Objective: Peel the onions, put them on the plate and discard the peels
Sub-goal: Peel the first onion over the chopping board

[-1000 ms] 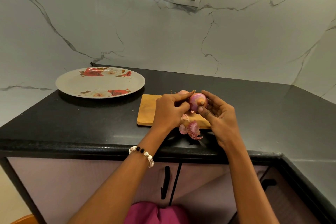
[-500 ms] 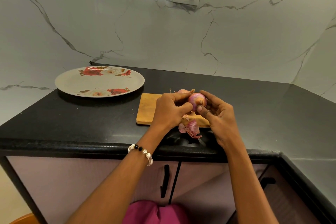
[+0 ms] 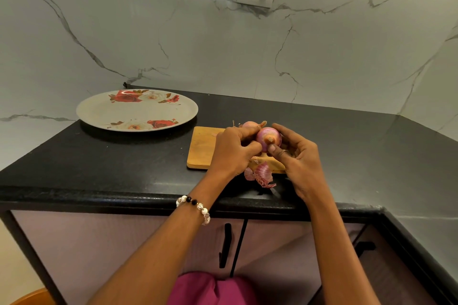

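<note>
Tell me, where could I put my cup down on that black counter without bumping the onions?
Bare counter lies between the flowered plate and the front edge, left of the wooden board. More lies right of the right hand, toward the corner. It is crowded at the board: both hands hold an onion, a second onion behind, peels in front.

We see the plate (image 3: 99, 111) at the counter's (image 3: 99, 168) back left corner, the cutting board (image 3: 202, 148) to its right, peels (image 3: 260, 173) at the board's front edge, near the counter's front edge.
</note>
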